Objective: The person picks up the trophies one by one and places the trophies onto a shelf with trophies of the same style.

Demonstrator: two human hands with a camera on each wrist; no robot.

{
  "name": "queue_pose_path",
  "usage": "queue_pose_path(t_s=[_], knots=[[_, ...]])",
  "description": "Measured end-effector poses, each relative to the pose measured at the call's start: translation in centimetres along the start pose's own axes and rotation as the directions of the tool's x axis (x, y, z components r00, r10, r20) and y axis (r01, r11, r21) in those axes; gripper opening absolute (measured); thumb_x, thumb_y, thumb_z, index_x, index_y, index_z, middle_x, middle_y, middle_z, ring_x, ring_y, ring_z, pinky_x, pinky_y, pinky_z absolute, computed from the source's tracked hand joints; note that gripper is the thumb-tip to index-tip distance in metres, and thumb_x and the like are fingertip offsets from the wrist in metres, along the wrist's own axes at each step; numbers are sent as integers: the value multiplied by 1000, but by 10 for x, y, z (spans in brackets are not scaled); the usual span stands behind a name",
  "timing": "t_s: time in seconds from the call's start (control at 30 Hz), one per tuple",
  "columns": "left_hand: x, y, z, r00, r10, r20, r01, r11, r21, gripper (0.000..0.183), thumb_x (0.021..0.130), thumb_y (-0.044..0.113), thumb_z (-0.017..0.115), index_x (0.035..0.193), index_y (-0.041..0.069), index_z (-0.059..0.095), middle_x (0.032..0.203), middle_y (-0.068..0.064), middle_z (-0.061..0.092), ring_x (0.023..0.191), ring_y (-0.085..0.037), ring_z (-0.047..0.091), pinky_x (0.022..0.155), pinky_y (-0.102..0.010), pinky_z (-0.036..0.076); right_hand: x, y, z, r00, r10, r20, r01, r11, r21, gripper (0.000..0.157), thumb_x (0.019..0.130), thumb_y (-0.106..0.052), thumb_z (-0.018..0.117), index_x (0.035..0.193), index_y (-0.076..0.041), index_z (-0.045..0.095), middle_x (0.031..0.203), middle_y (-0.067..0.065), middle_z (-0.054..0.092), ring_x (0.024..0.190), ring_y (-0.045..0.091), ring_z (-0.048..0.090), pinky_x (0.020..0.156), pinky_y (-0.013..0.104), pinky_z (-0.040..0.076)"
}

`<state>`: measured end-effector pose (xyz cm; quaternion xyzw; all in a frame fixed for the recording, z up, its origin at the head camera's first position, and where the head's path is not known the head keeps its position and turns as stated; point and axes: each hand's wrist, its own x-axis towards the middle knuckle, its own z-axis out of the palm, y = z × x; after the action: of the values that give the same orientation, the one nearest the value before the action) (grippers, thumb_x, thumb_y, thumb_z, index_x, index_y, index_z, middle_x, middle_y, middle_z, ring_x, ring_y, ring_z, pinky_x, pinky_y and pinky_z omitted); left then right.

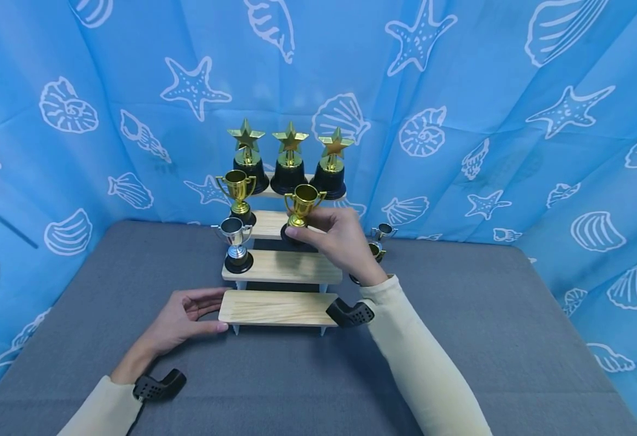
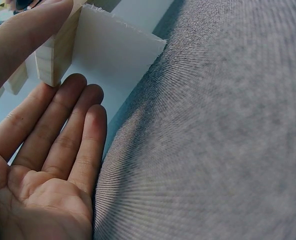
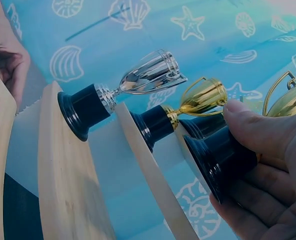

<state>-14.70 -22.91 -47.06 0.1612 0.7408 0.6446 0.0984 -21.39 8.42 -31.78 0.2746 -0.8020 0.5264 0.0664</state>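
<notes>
My right hand (image 1: 346,239) pinches a gold trophy cup (image 1: 303,204) by its black base (image 3: 228,160), over the right part of the second-highest step (image 1: 268,224) of a wooden stand. To the left on that step stands another gold cup (image 1: 238,186). One step down, at the left end, a silver cup (image 1: 235,235) stands upright. My left hand (image 1: 179,321) touches the left end of the bottom step (image 1: 280,307). Its fingers (image 2: 63,132) are nearly straight against the board's end, with the thumb extended along the other side.
Three gold star trophies (image 1: 289,148) line the top step. Behind my right wrist, a silver cup (image 1: 384,230) and a gold cup (image 1: 375,249) on the table are partly hidden. A blue shell-patterned curtain (image 1: 487,121) hangs behind the grey table (image 1: 493,339).
</notes>
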Motion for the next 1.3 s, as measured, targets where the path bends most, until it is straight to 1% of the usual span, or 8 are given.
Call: queue_pose_path(t_s=[0.2,0.47,0.63,0.7,1.0,1.3], knots=[[0,0,0,1000,0,1,0,1000,4,66,83,1,82,139,-13,50,140,-33,53,116,-10,64,101,-26,53,8,2,5,1000,3,15,-3,999,-34,25,89,-17,81,109,-3,78,108,10,76,106,19,71,97,32,57],[0,0,0,1000,12,3,-12,1000,8,65,83,1,81,139,-13,50,139,-33,53,116,-10,64,101,-27,53,16,5,10,1000,13,15,-12,997,-71,26,89,-18,81,109,-2,78,105,9,76,94,16,73,84,30,61],[1,0,0,1000,6,3,-6,1000,6,66,83,1,81,139,-13,49,140,-33,52,116,-10,64,101,-27,52,19,6,14,999,34,15,-32,994,-107,26,88,-21,82,106,-3,79,98,7,77,84,14,72,74,29,61],[0,0,0,1000,1,2,-1,1000,6,66,83,2,81,139,-13,49,140,-33,52,116,-9,63,101,-27,52,19,6,15,999,38,14,-36,992,-122,25,88,-23,82,104,-4,79,96,7,77,81,13,71,72,28,60],[1,-2,-1,1000,10,0,-10,1000,15,66,83,1,81,139,-13,50,139,-33,53,116,-9,64,101,-28,52,21,7,21,997,75,12,-73,989,-129,25,88,-22,82,105,-4,78,99,7,77,83,13,71,75,27,60],[1,-2,-2,1000,-3,0,3,1000,9,67,83,1,81,139,-13,49,139,-33,53,116,-9,64,101,-26,52,22,8,23,996,85,2,-84,986,-143,24,89,-22,81,105,-5,78,100,7,77,86,13,72,76,28,61]])
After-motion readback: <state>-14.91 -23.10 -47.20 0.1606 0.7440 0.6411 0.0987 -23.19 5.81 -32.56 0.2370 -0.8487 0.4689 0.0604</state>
